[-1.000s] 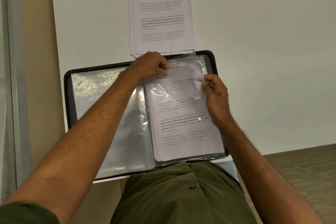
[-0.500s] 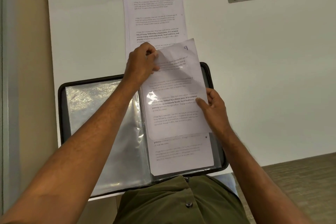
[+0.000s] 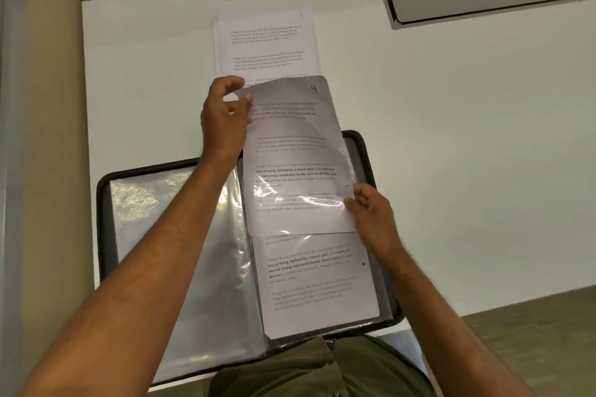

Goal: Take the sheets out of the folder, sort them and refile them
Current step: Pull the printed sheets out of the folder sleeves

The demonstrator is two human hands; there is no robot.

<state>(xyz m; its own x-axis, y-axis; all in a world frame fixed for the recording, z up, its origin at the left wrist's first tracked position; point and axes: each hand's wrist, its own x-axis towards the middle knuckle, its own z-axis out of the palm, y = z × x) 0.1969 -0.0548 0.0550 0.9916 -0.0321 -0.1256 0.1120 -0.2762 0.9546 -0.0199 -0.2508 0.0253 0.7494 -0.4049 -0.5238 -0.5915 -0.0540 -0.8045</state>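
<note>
Our left hand (image 3: 224, 119) pinches the sheet (image 3: 298, 155) at its ten o'clock corner; our right hand (image 3: 374, 219) pinches its four o'clock edge above the folder (image 3: 106, 190).

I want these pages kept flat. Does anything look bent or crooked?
Yes: the white printed sheet numbered 9 bows and tilts between the left hand at its top corner and the right hand, half out of the black clear-sleeve folder.

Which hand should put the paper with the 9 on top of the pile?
The left hand, probably. It pinches the sheet marked 9 at its top corner, right beside the stack. The right hand holds the sheet's lower edge, over the folder.
</note>
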